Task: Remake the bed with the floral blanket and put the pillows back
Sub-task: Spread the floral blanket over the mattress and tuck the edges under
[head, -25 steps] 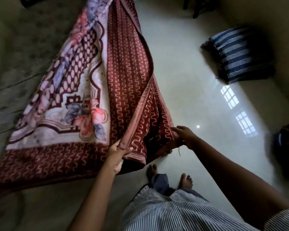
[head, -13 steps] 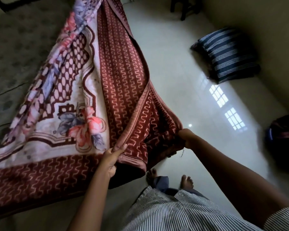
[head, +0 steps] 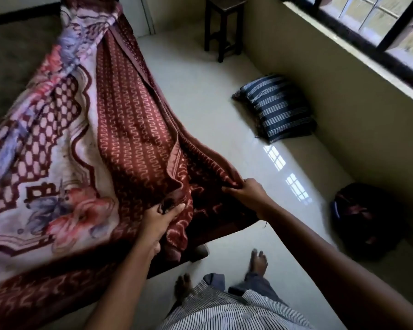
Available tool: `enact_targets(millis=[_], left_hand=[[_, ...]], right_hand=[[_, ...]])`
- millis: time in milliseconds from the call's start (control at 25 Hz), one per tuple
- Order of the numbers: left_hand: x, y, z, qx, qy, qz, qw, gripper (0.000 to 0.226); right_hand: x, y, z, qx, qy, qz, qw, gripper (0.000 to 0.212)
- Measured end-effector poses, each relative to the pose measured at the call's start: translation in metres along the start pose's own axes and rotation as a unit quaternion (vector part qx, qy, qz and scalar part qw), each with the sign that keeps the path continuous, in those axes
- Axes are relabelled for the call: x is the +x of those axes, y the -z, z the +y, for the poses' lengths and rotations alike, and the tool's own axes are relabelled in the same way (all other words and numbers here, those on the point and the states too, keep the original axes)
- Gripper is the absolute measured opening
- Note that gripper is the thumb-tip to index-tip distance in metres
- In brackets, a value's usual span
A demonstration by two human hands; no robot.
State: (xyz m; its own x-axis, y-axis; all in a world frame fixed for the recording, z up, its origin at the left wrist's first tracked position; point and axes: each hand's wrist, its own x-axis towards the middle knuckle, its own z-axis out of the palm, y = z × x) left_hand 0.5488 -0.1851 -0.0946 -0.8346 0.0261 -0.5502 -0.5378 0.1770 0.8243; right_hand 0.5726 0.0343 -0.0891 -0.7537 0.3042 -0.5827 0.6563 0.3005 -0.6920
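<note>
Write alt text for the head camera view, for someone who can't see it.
A person's left hand and right hand grip the near edge of a floral blanket draped over a bed. A striped pillow lies on the floor nearby.

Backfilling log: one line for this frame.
step: spreading blanket | left hand: grips blanket | right hand: pinches edge | pillow: on floor

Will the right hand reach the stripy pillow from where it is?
Probably not yet. The right hand grips the blanket, and the pillow lies off across the floor by the wall. Nothing blocks the way, but a step closer looks needed.
</note>
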Motion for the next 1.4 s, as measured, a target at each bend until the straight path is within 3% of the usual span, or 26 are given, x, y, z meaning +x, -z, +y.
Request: enact_targets(millis=[160, 360, 480, 640, 800, 920, 1120, 1240, 1400], left_hand=[[0.001, -0.083, 0.036, -0.08, -0.031, 0.054, 0.995, 0.018], [0.0, -0.191, 0.067, -0.111, -0.038, -0.034, 0.992, 0.019], [-0.002, -0.231, 0.072, -0.11, -0.037, -0.093, 0.989, 0.025], [0.009, -0.251, 0.061, -0.097, -0.005, -0.122, 0.988, 0.011], [0.026, -0.247, 0.03, -0.058, 0.026, -0.039, 0.997, 0.013], [0.04, -0.227, 0.006, -0.069, 0.057, 0.03, 0.996, 0.027], [0.038, -0.207, -0.007, -0.077, 0.04, 0.078, 0.993, 0.03], [0.027, -0.2, -0.009, -0.062, 0.022, 0.077, 0.995, 0.023], [0.007, -0.189, -0.007, -0.026, -0.009, 0.016, 0.999, 0.017]], right_hand=[[0.013, 0.104, 0.015, -0.038, 0.014, 0.035, 0.999, 0.032], [0.024, 0.222, 0.061, -0.052, 0.036, 0.063, 0.996, 0.035], [0.041, 0.249, 0.09, -0.031, 0.028, 0.063, 0.997, 0.036], [0.074, 0.234, 0.125, -0.031, -0.006, 0.048, 0.998, 0.037], [0.092, 0.199, 0.14, -0.069, 0.008, 0.008, 0.998, 0.036], [0.091, 0.177, 0.141, -0.074, 0.023, -0.032, 0.996, 0.038], [0.077, 0.152, 0.118, 0.14, 0.001, -0.104, 0.985, 0.027], [0.077, 0.138, 0.088, 0.183, 0.022, -0.156, 0.97, 0.03], [0.079, 0.107, 0.046, 0.188, 0.018, -0.206, 0.96, 0.038]])
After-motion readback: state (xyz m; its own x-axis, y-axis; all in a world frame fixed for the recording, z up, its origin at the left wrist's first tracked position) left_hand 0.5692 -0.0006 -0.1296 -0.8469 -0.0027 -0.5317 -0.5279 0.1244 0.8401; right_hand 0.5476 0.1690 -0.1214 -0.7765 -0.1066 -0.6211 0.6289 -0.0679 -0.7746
